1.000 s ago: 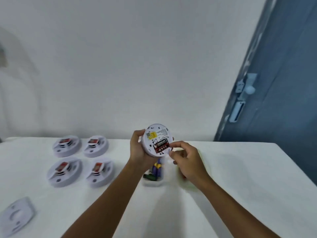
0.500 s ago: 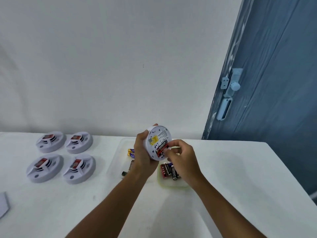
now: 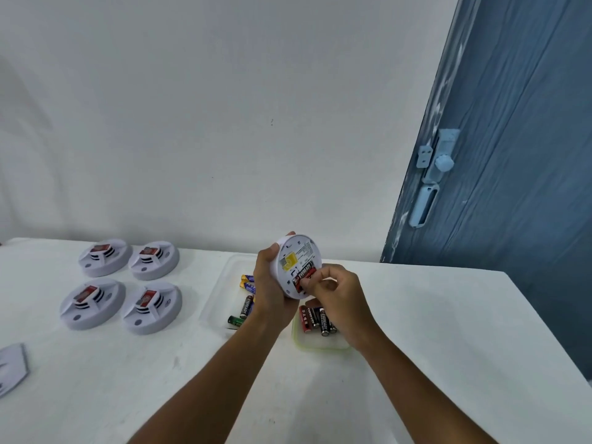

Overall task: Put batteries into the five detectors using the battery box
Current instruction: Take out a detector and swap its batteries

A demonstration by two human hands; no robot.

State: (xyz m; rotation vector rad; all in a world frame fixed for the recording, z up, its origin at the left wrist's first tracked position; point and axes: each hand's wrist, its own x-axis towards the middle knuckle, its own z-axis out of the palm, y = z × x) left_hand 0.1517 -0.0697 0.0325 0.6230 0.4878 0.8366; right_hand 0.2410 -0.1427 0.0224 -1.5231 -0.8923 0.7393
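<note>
My left hand (image 3: pixel 270 290) grips a round white detector (image 3: pixel 296 256), held up with its back facing me. A red and black battery (image 3: pixel 303 273) sits in its open compartment. My right hand (image 3: pixel 336 293) has its fingertips curled onto that battery at the compartment's lower right. Below my hands lie two shallow plastic trays. The clear one (image 3: pixel 221 283) on the left holds several mixed batteries (image 3: pixel 246 306). In the yellow-rimmed one (image 3: pixel 299 342) lie several red and black batteries (image 3: pixel 315 320). Four more white detectors (image 3: pixel 121 283) lie on the table at the left in a two-by-two group.
The white table (image 3: pixel 432 331) ends at its right edge near a blue door (image 3: pixel 512 155) with a white latch. A white wall stands behind. A flat white plate (image 3: pixel 11 368) lies at the table's lower left edge.
The camera view shifted, so the table contents slid left in the frame. My right fingers moved from the detector's rim onto the battery in the compartment. The left hand kept its grip.
</note>
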